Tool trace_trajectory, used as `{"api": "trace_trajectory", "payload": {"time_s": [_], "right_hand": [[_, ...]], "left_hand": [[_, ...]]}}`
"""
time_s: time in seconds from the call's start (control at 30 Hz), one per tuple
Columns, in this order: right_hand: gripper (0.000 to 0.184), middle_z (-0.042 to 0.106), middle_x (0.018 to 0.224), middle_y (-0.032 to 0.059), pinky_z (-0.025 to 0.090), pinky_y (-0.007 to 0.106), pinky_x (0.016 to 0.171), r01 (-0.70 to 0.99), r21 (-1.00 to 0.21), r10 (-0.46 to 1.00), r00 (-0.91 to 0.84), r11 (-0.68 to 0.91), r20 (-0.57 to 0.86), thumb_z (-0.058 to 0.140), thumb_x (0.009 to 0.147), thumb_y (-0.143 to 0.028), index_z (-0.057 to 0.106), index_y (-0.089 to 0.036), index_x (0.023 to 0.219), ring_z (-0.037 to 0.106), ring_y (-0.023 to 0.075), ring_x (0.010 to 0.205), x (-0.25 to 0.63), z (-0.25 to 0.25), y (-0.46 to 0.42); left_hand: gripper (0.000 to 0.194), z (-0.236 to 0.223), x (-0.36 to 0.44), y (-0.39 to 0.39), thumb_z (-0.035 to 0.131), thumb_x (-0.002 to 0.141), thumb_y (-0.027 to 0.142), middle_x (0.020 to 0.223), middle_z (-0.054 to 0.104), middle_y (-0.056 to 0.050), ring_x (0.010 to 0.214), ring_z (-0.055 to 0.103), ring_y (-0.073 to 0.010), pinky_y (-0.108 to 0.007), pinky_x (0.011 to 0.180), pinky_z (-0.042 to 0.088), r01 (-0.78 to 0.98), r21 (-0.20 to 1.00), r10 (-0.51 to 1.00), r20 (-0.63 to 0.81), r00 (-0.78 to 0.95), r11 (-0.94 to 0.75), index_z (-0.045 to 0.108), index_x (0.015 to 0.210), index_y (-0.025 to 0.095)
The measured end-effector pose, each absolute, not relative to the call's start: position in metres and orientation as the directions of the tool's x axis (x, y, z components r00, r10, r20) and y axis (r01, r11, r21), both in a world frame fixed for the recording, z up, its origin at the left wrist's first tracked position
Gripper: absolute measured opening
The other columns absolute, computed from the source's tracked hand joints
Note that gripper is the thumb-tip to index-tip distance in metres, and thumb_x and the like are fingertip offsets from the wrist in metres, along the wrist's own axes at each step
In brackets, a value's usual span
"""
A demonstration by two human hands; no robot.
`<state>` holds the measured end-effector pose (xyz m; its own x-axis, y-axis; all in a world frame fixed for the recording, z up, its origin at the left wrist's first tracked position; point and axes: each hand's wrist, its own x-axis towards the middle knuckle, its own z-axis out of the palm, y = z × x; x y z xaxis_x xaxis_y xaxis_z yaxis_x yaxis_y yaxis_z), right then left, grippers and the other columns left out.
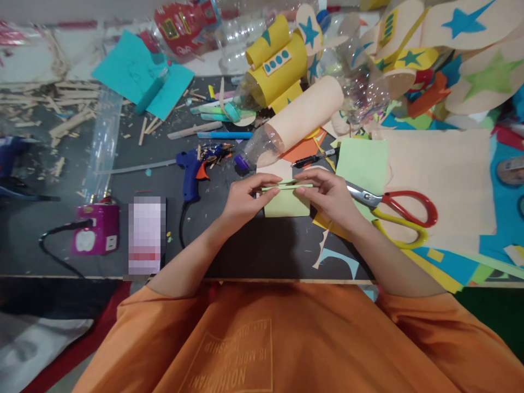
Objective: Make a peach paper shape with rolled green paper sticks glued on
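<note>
My left hand (245,195) and my right hand (332,197) pinch the two ends of a pale green piece of paper (287,187) between thumbs and fingers. It is held edge-on, so it looks like a thin strip. Just below it is a yellowish-green paper area (287,204); whether this is part of the same piece I cannot tell. Close by my right hand are large scissors (365,195) with red and yellow handles and a light green sheet (362,164). A black craft knife (311,159) lies beyond my fingers.
A blue glue gun (189,173) lies left of my hands, with a phone (145,234) and a purple box (96,232) farther left. Behind are a paper-wrapped bottle (309,112) and a yellow paper-covered bottle (282,71). A peach sheet (446,180) covers the right side.
</note>
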<state>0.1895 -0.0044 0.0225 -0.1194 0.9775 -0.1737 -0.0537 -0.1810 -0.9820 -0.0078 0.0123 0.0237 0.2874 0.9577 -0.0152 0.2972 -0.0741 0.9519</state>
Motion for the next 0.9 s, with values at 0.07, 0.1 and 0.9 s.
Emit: {"api": "trace_trajectory", "payload": {"time_s": [0.07, 0.1, 0.9], "right_hand": [[0.03, 0.069, 0.077, 0.0013, 0.048, 0.026, 0.06, 0.002, -0.983, 0.975, -0.131, -0.181, -0.18, 0.08, 0.067, -0.047, 0.073, -0.022, 0.082, 0.06, 0.0126, 0.067, 0.1892, 0.0233, -0.0046], [0.03, 0.068, 0.074, 0.0011, 0.045, 0.025, 0.056, 0.038, -0.983, 0.976, -0.119, -0.177, -0.18, 0.079, 0.067, -0.048, 0.073, -0.021, 0.08, 0.057, 0.0117, 0.063, 0.1891, 0.0238, -0.005], [0.02, 0.067, 0.068, 0.0001, 0.037, 0.026, 0.051, 0.099, -0.987, 0.988, -0.079, -0.126, -0.134, 0.078, 0.068, -0.041, 0.075, -0.022, 0.075, 0.048, 0.0105, 0.055, 0.1861, 0.0274, -0.0067]], "left_hand": [[0.023, 0.0241, -0.0078, 0.0123, 0.068, 0.079, 0.037, 0.092, 0.077, -0.005, 0.079, 0.07, -0.0149, -0.022, 0.068, 0.051, 0.326, 0.938, 0.952, 0.009, 0.305, -0.114, 0.075, 0.092, 0.019], [0.022, 0.0245, -0.0077, 0.0124, 0.068, 0.079, 0.037, 0.092, 0.077, -0.005, 0.078, 0.069, -0.0144, -0.022, 0.067, 0.051, 0.344, 0.931, 0.951, 0.012, 0.31, -0.124, 0.075, 0.091, 0.02], [0.027, 0.0258, -0.0086, 0.0167, 0.069, 0.08, 0.043, 0.092, 0.078, -0.006, 0.08, 0.071, -0.0173, -0.024, 0.068, 0.051, 0.303, 0.953, 0.912, -0.099, 0.397, -0.028, 0.079, 0.092, 0.021]]}}
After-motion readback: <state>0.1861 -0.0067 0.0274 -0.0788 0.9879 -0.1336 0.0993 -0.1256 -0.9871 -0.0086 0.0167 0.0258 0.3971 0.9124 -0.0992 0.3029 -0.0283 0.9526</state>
